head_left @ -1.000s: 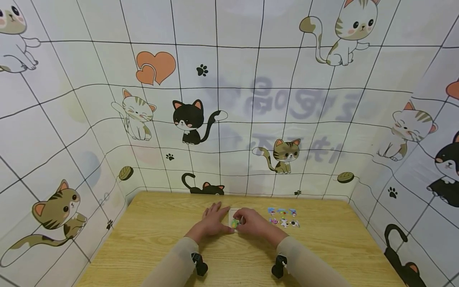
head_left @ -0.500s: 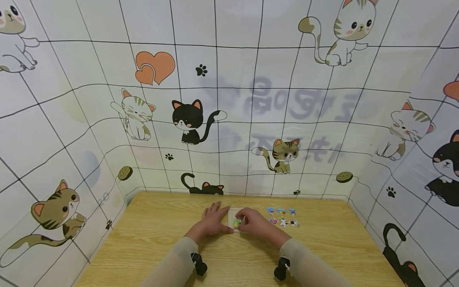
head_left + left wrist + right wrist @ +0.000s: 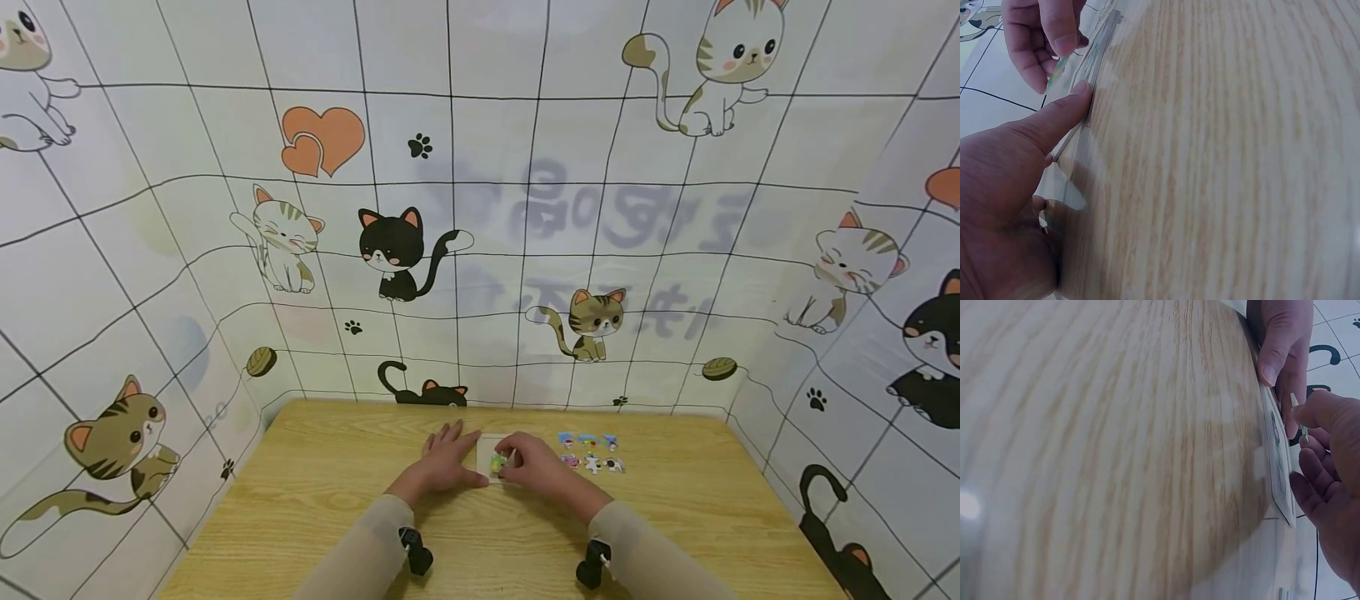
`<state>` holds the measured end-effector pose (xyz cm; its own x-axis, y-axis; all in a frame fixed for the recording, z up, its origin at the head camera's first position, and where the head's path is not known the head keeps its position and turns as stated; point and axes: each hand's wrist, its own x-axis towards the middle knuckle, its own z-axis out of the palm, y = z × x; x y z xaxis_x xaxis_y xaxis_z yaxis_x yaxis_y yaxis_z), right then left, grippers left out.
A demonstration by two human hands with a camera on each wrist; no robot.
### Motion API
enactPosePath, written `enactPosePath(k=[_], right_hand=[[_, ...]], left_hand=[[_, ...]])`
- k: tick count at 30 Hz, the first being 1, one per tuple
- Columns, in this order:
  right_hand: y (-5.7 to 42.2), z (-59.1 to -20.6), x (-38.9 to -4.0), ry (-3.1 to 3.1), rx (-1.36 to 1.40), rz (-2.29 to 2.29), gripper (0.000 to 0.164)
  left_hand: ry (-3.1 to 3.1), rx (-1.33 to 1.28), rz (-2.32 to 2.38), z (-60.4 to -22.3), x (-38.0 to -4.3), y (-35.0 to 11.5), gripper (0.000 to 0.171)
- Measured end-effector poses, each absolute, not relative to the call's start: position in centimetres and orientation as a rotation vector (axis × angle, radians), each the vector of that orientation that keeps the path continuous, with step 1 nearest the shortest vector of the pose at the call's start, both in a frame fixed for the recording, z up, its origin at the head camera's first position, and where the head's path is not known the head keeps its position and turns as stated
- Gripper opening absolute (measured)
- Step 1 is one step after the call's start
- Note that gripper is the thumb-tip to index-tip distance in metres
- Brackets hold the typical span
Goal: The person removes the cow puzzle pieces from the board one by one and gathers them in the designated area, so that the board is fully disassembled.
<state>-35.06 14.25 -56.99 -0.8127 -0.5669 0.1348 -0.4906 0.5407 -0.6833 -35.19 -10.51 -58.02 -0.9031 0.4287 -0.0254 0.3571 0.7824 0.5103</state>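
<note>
A pale, flat puzzle board lies on the wooden table between the two hands. My left hand rests to its left with fingers spread, and the thumb touches the near edge of the board, as the left wrist view shows. My right hand pinches a small green-yellow puzzle piece between thumb and fingers, over the board's right side. In the right wrist view this puzzle piece is seen edge-on, raised above the board. Part of the board's right side is hidden behind the right hand.
Several loose puzzle pieces lie in two rows to the right of the right hand. Behind the table and along both sides hangs a white grid cloth printed with cartoon cats.
The right hand has shifted slightly to the right with the puzzle piece, and the piece has turned a little. The left hand has stayed in place at the board.
</note>
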Motion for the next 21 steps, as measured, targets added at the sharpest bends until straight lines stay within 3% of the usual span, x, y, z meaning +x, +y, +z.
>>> enactPosePath(k=[11,21], right_hand=[[16.8,-55.5,-34.1,2.667,-0.926,-1.148,0.036],[19.8,-54.7,-33.3,2.718,-0.919,-1.108,0.037]], left_hand=[[2.837,0.597,0.818,-59.9,-36.0,-10.7,0.102],[2.797,0.631,0.832,-58.4,-35.1,-10.7,0.098]])
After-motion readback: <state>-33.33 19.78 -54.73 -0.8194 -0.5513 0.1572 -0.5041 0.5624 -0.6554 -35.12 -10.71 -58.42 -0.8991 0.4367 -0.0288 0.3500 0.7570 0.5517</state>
